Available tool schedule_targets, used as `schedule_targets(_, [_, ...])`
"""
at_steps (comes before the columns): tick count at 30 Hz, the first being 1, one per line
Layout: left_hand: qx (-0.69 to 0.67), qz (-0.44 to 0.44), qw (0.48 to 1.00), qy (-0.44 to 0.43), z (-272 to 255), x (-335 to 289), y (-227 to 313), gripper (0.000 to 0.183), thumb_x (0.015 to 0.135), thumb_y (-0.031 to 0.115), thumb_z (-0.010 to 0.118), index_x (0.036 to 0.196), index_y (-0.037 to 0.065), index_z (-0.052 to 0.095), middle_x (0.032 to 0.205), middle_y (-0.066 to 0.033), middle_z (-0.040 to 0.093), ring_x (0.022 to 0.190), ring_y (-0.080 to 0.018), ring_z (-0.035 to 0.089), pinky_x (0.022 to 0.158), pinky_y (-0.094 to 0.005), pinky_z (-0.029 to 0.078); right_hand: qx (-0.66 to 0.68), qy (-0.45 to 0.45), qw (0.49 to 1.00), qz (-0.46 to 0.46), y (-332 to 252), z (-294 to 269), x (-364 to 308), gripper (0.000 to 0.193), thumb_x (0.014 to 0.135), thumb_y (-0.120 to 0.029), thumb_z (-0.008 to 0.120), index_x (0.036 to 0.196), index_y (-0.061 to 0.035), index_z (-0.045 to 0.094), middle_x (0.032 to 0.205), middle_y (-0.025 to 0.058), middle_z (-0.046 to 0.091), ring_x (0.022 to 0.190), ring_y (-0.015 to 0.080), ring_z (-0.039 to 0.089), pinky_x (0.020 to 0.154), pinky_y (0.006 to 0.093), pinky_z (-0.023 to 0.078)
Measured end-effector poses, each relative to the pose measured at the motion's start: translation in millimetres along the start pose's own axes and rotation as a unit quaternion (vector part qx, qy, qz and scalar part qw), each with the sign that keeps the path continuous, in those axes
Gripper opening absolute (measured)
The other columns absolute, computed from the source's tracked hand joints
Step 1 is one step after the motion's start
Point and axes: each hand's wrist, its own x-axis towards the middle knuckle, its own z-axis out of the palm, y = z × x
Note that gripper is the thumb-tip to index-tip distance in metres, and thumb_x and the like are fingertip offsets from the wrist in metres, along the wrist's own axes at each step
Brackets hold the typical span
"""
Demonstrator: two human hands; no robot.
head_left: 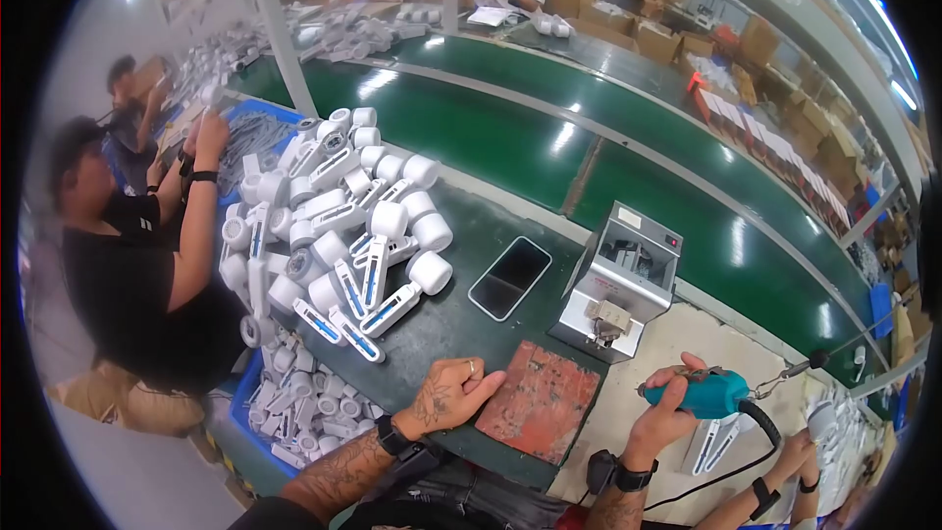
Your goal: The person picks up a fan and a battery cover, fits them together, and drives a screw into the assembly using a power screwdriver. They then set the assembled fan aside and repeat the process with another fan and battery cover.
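My right hand (671, 416) is wrapped round a teal electric screwdriver (710, 395), which has a black coiled cord and hangs from a metal hook and line. Its tip points left, above the pale board. My left hand (453, 398), wearing a ring and a black wristband, rests loosely closed on the bench with nothing visible in it. Its fingertips reach the left edge of a worn red pad (542, 402). Beyond the pad stands a silver screw feeder (620, 285). A phone (511, 278) lies flat left of the feeder.
White handheld plastic devices (368, 270) with blue strips are heaped at the left. A blue bin (257, 422) below holds several white parts. Green conveyor belts (491, 147) run behind the bench. A co-worker (137, 265) sits left; another person's hands (790, 461) work at lower right.
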Motion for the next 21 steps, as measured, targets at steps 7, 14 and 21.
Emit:
schedule_targets(7, [0.006, -0.009, 1.0, -0.002, 1, -4, -5, 0.047, 0.089, 0.018, 0.072, 0.06, 0.003, 0.039, 0.052, -0.0091, 0.038, 0.045, -0.0215, 0.039, 0.047, -0.0349, 0.035, -0.014, -0.028, 0.999, -0.017, -8, 3, -1, 0.045, 0.096, -0.033, 0.066, 0.119, 0.0035, 0.051, 0.073, 0.0042, 0.057, 0.066, 0.0123, 0.056, 0.062, 0.0256, 0.046])
schedule_targets(14, [0.01, 0.002, 1.0, 0.01, 3, -4, -4, 0.048, 0.089, 0.02, 0.072, 0.059, 0.004, 0.038, 0.051, -0.0094, 0.039, 0.044, -0.0207, 0.039, 0.046, -0.0353, 0.034, -0.013, -0.036, 0.999, -0.006, -9, 4, -1, 0.041, 0.096, -0.028, 0.064, 0.118, 0.0036, 0.051, 0.075, 0.0042, 0.057, 0.067, 0.0121, 0.055, 0.062, 0.0259, 0.046])
schedule_targets(21, [0.028, 0.0, 1.0, 0.005, 2, -6, -1, 0.047, 0.089, 0.019, 0.071, 0.06, 0.002, 0.04, 0.054, -0.0112, 0.043, 0.046, -0.0256, 0.044, 0.049, -0.0366, 0.037, -0.01, -0.041, 0.999, 0.002, -15, 5, -5, 0.037, 0.096, -0.024, 0.064, 0.117, 0.0042, 0.052, 0.075, 0.005, 0.057, 0.066, 0.0121, 0.055, 0.062, 0.0254, 0.045])
